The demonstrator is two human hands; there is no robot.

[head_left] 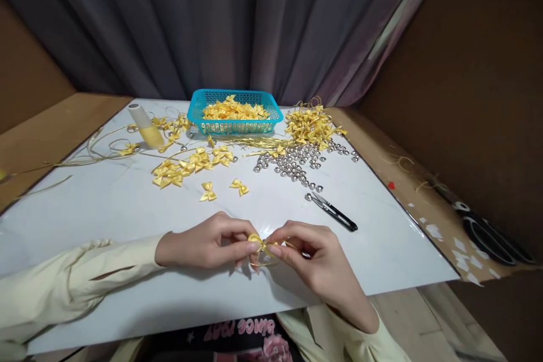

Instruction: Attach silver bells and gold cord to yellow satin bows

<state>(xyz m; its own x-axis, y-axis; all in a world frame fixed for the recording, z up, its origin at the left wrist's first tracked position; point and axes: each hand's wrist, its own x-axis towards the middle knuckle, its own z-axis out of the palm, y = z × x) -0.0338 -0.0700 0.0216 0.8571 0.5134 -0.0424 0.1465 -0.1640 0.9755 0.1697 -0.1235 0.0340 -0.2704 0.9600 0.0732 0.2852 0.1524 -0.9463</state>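
Note:
My left hand and my right hand meet near the front edge of the white board. Both pinch a small yellow ribbon bow with a thin gold cord looped under it. The fingers of each hand are closed on the bow from either side. Two loose yellow bows lie just beyond my hands. A pile of finished bows sits further back on the left.
A turquoise basket of yellow bows stands at the back. Silver bells are scattered right of centre, with a heap of bows on gold cord behind them. Black snips lie right of my hands. A glue bottle stands back left.

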